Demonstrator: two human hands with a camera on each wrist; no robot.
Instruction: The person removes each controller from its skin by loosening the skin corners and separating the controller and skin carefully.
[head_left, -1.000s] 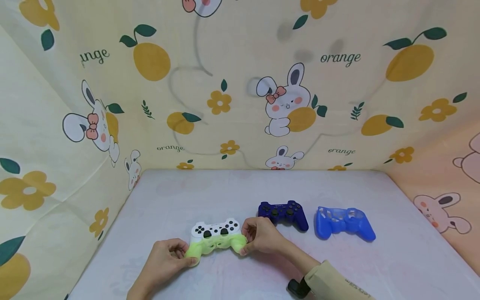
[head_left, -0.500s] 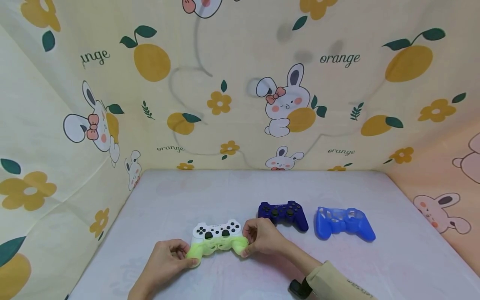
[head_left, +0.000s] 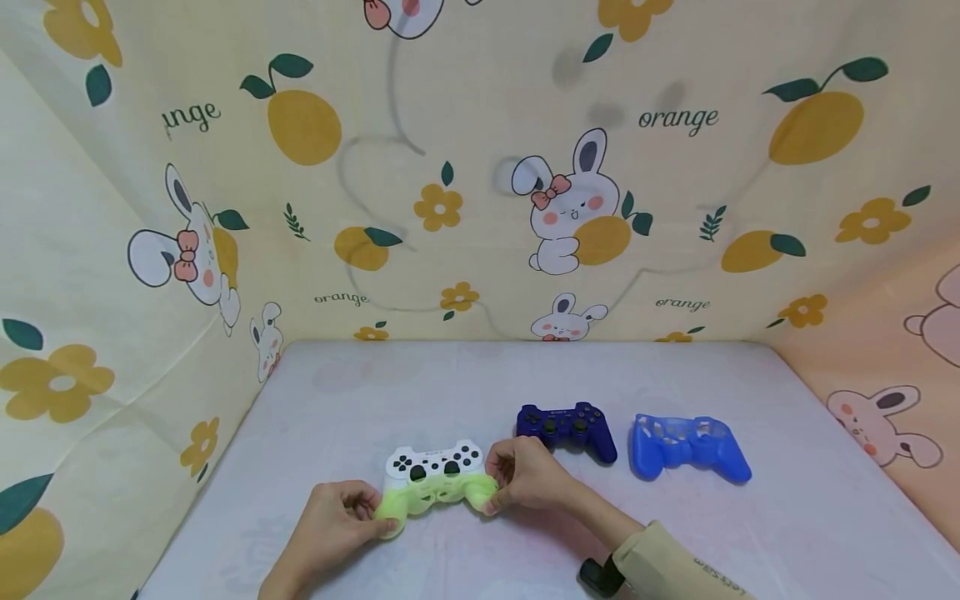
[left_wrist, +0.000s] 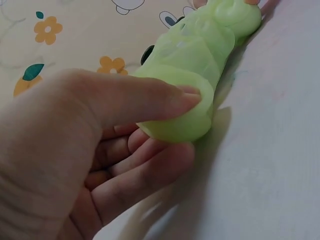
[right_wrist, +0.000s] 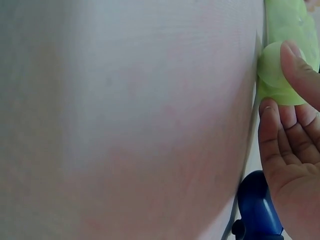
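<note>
A white game controller (head_left: 432,457) lies at the table's middle left, its lower half inside a yellow-green silicone cover (head_left: 435,490). The upper part with buttons and both black sticks is bare in the head view. My left hand (head_left: 336,521) pinches the left grip of the cover, thumb on top and fingers beneath, as the left wrist view shows on the green cover (left_wrist: 175,105). On the other side my right hand (head_left: 528,477) pinches the right grip; in the right wrist view the thumb presses the cover's rounded end (right_wrist: 272,67).
Behind my right hand lies a dark blue controller (head_left: 567,423), partly hidden by that hand. To its right is a blue silicone cover (head_left: 688,446). A patterned cloth (head_left: 480,208) walls the back and sides of the white table (head_left: 420,375).
The controller, its cover and both hands have shifted very slightly toward the lower right in the head view. Both hands keep their hold.
</note>
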